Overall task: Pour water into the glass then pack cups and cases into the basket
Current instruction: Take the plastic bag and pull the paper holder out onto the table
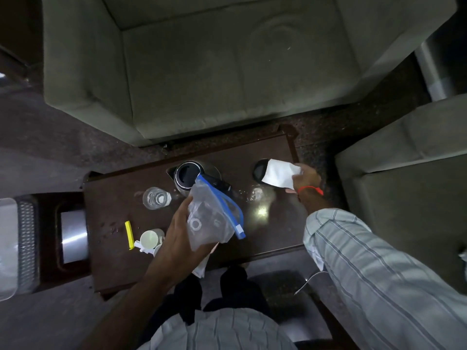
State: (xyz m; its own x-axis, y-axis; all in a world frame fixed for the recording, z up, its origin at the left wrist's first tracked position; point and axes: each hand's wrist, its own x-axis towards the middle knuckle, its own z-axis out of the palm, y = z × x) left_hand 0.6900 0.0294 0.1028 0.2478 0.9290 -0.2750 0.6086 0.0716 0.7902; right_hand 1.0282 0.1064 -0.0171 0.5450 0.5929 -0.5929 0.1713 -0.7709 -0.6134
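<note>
- The left hand hovers over the middle of the dark wooden worktop, its fingers clamped on a clear zip-lock bag with a blue seal strip; small dark items show faintly through the plastic.
- The right hand reaches to the far right corner of the worktop, its fingers closed on a white cloth that lies over a round black object; what that object is cannot be told.
- A red band circles the right wrist, and a striped sleeve covers the forearm.
- A black-lidded electric kettle stands at the far middle of the worktop, just beyond the upper end of the bag.
- The clear glass stands upright to the left of the kettle, apart from both hands; whether it holds water cannot be told.
- A white cup stands near the front left edge, close beside the left wrist, with a second white piece partly hidden at its right.
- A yellow strip lies flat just to the left of the cup.
- A white paper pokes out under the left hand at the front edge.
- Water drops and a bright glare spot mark the worktop to the right of the bag.
- A grey-green sofa stands beyond the worktop.
</note>
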